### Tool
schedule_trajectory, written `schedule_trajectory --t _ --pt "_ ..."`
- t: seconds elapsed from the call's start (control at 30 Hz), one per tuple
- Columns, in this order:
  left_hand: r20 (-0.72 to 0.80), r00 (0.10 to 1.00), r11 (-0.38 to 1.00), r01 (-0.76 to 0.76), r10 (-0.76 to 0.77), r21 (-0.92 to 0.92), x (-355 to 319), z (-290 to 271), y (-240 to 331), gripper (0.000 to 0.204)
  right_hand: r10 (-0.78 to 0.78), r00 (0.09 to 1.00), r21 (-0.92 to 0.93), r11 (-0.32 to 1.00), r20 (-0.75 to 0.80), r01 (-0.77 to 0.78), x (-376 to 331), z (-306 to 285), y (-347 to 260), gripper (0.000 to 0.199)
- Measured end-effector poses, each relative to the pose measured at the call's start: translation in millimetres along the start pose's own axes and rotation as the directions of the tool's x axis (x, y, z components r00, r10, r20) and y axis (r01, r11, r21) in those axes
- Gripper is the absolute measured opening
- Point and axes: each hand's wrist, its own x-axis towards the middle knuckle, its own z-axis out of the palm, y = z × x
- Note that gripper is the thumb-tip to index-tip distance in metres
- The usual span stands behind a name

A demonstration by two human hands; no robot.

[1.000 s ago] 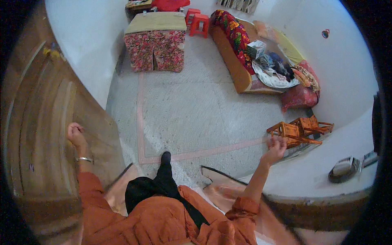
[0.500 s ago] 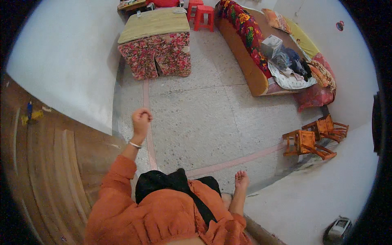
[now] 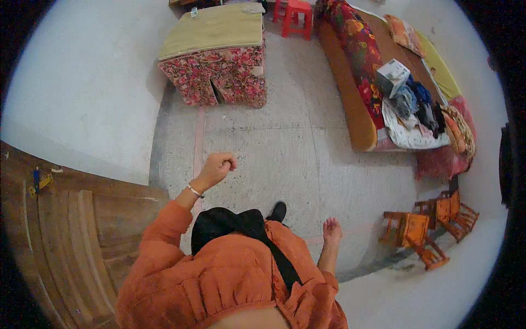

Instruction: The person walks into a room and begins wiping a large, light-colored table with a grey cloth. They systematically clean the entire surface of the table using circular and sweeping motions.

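My left hand (image 3: 216,166) is raised over the speckled floor (image 3: 285,159), curled into a loose fist with nothing in it; a thin bracelet circles the wrist. My right hand (image 3: 331,229) hangs low by my side, fingers loosely bent, holding nothing, a short way left of the small orange wooden chairs (image 3: 424,230). I wear an orange top with a black strap across it. A dark shoe tip (image 3: 278,211) shows on the floor in front of me.
A wooden door (image 3: 60,236) stands at my left. Ahead is a box-like table with a floral cover (image 3: 219,55), red stools (image 3: 296,13), and a long bed (image 3: 394,88) with clothes and a white box (image 3: 392,77). White walls flank both sides.
My left hand left the wooden door and swung forward over the floor. My right hand came off the orange chairs and dropped to my side. The view moved into the room.
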Motion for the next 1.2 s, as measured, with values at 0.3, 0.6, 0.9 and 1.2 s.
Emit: schedule_trajectory --t 0.3,0.6,0.9,1.2 --pt "-0.116 0.957 0.963 0.269 -0.266 0.012 61 7 -12 0.020 0.153 0.925 -0.190 0.978 0.347 -0.091 111 166 -57 0.011" --pt "-0.083 0.972 0.975 0.218 -0.220 -0.035 240 -5 -67 0.022 0.351 0.869 -0.259 0.927 0.350 -0.270 173 348 -30 0.011" --pt "0.094 0.993 0.994 0.066 -0.074 0.087 485 -40 -80 0.016 0.246 0.920 -0.180 0.963 0.304 -0.198 258 439 -81 0.010" --pt "0.076 0.996 0.986 -0.058 0.046 0.154 643 -2 -129 0.016 0.409 0.866 -0.130 0.912 0.286 -0.388 352 517 -132 0.010"
